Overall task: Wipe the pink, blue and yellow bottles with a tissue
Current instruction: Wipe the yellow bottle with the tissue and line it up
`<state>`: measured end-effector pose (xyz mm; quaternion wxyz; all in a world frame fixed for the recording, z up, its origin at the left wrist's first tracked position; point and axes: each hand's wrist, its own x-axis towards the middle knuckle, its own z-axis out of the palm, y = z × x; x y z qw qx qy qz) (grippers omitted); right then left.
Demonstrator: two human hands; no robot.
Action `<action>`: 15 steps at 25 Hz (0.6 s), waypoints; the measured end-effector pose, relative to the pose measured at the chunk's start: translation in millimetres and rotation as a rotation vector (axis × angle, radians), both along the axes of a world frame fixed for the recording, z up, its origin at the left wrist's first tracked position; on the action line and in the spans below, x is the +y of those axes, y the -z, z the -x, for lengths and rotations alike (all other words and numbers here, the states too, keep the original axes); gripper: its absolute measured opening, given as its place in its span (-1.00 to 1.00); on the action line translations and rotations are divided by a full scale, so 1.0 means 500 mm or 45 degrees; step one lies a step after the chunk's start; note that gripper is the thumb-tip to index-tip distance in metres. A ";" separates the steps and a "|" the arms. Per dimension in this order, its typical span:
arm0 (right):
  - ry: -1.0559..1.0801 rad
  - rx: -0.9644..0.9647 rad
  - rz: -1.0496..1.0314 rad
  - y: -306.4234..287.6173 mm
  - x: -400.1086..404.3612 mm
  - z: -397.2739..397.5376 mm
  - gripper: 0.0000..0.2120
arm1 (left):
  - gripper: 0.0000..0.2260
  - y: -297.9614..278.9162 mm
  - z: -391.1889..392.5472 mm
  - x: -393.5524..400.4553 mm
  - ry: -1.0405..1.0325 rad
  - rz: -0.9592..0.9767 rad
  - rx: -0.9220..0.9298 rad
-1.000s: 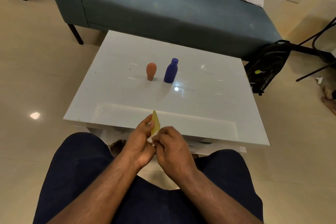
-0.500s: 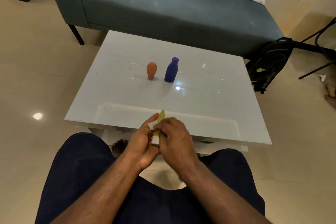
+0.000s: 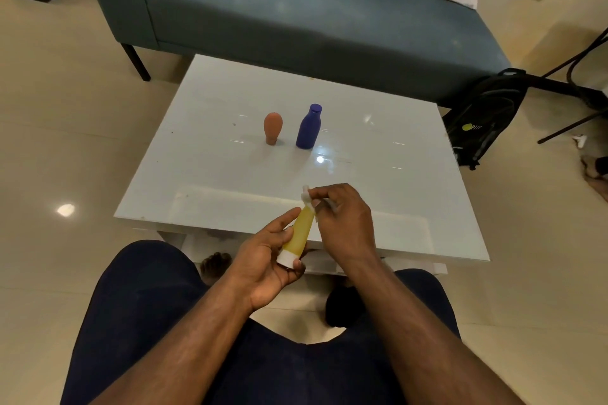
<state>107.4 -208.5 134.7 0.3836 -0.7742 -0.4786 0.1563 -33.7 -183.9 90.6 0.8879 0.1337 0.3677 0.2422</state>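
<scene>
Glossy beige floor tiles surrounded a low white glass-topped coffee table (image 3: 230,171), and the seated person's dark-trousered knees (image 3: 138,299) sat nearest the camera. Just above them, at the table's near edge, the left hand (image 3: 263,260) was curled around a small yellow plastic bottle with a white cap (image 3: 299,233), fingers closed on its cap end. The bottle's long axis ran from the cap near the left palm up and away toward the right hand (image 3: 342,220), which pinched a small scrap of white tissue (image 3: 306,196) at the bottle's far tip. So the right hand lay at the far end of that axis, and a wipe would likely run along it, back toward the cap. Farther off, mid-table and well apart from both hands, stood a pink bulb-shaped bottle (image 3: 272,127) and, just beside it, a blue capped bottle (image 3: 308,127). Beyond them stood a blue-grey upholstered sofa (image 3: 296,10).
</scene>
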 end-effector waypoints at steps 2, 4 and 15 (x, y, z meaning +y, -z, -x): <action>0.028 0.053 -0.023 0.001 -0.011 0.011 -0.86 | -0.70 0.002 -0.002 -0.003 0.012 -0.020 0.014; 0.010 0.050 -0.043 0.005 -0.030 0.027 -0.85 | -0.72 0.001 -0.006 -0.008 0.005 -0.033 0.016; -0.035 0.122 -0.059 0.011 -0.049 0.056 -0.83 | -0.64 -0.007 -0.011 -0.015 0.044 -0.052 -0.061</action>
